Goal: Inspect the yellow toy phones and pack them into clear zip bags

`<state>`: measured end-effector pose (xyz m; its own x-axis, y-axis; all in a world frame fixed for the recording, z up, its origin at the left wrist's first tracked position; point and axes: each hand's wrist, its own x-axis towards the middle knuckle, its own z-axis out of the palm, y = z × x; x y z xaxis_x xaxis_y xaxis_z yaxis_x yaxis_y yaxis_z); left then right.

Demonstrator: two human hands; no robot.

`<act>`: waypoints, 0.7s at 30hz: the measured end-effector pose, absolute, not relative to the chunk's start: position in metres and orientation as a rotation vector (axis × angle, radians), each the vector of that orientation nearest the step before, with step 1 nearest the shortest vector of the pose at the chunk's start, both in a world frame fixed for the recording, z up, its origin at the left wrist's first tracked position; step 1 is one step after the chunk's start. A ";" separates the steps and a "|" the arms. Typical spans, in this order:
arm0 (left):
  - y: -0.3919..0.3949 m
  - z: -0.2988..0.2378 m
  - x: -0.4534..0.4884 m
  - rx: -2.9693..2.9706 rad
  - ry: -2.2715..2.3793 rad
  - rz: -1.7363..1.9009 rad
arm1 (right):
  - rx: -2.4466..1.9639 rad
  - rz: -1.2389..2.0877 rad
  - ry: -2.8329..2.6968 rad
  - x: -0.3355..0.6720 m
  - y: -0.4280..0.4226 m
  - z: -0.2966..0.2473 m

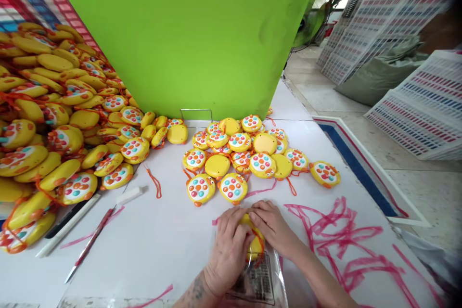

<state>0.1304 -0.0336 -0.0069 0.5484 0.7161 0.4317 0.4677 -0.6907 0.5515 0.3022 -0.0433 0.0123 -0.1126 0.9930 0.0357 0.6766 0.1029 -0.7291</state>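
Note:
Both hands are closed on one yellow round toy (254, 245) with an orange cord at the near edge of the white table (162, 240). My left hand (229, 250) covers its left side, my right hand (272, 228) grips its right side. The toy sits over the mouth of a clear plastic bag (258, 281) with printed text. Just beyond my hands lies a loose cluster of the same yellow toys (249, 154) with coloured bubble buttons.
A big heap of yellow toys (54, 120) fills the left side. A green bin (187, 33) stands behind. A knife-like tool (90, 243), a white stick (67, 226) and pink strips (335, 236) lie on the table. White crates (426, 106) stand on the floor at right.

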 end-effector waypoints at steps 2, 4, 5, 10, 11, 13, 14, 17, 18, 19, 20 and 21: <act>-0.032 -0.009 0.130 2.397 0.967 0.899 | -1.649 0.748 -1.703 0.310 -0.049 0.010; -0.032 -0.011 0.129 2.370 0.963 0.876 | -1.765 0.673 -1.555 0.320 -0.056 0.008; -0.031 -0.012 0.129 2.358 0.958 0.866 | -1.833 0.654 -1.515 0.323 -0.060 0.007; -0.032 -0.013 0.128 2.328 0.962 0.843 | -1.946 0.840 -1.564 0.319 -0.069 -0.002; -0.032 -0.012 0.127 2.321 0.964 0.835 | -1.938 0.851 -1.565 0.315 -0.069 -0.004; -0.031 -0.010 0.128 2.301 0.961 0.822 | -1.919 0.827 -1.541 0.307 -0.069 -0.009; -0.030 -0.008 0.128 2.286 0.958 0.814 | -1.910 0.810 -1.524 0.304 -0.069 -0.011; -0.027 0.002 0.129 2.219 0.978 0.754 | -1.880 0.786 -1.484 0.300 -0.069 -0.016; -0.026 0.005 0.130 2.196 0.993 0.730 | -1.863 0.786 -1.472 0.300 -0.069 -0.016; -0.025 0.008 0.132 2.179 1.008 0.707 | -1.844 0.788 -1.453 0.301 -0.069 -0.016; -0.024 0.011 0.134 2.170 1.025 0.688 | -1.825 0.794 -1.424 0.301 -0.070 -0.015; -0.025 0.012 0.136 2.168 1.047 0.665 | -1.804 0.801 -1.385 0.302 -0.070 -0.014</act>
